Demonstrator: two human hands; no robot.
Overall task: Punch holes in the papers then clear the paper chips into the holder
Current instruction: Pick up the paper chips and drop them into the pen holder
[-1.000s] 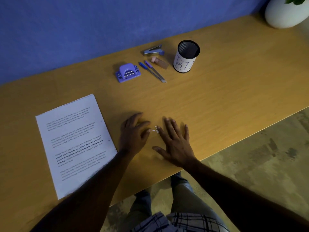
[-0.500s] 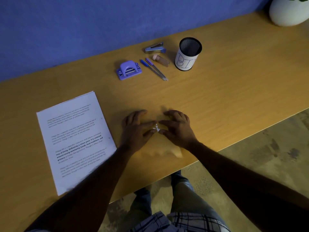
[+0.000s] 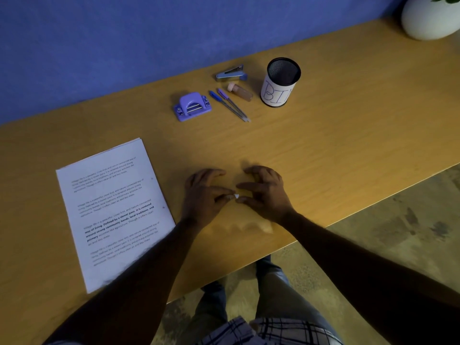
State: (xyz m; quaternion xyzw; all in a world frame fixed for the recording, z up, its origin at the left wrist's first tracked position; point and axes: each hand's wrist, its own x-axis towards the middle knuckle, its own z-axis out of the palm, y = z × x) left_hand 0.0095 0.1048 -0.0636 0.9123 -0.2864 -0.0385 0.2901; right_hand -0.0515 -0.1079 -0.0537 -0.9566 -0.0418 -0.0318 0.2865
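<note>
A small heap of white paper chips (image 3: 236, 196) lies on the wooden desk (image 3: 336, 145) between my two hands. My left hand (image 3: 202, 195) and my right hand (image 3: 267, 192) rest on the desk with fingers curled, and their thumb tips meet at the chips. Neither hand has lifted anything. The stack of printed papers (image 3: 112, 210) lies flat to the left, partly under my left forearm. The purple hole punch (image 3: 191, 107) sits further back. The black mesh holder (image 3: 281, 82), labelled BIN, stands upright at the back right.
Beside the holder lie a blue stapler (image 3: 231, 73), a small brown bottle (image 3: 240, 92) and two pens (image 3: 230, 105). A white plant pot (image 3: 430, 18) stands in the far right corner. The desk's front edge runs just behind my wrists.
My hands went from flat and apart to curled and close together. The scattered chips have been pushed into one small heap between my thumbs.
</note>
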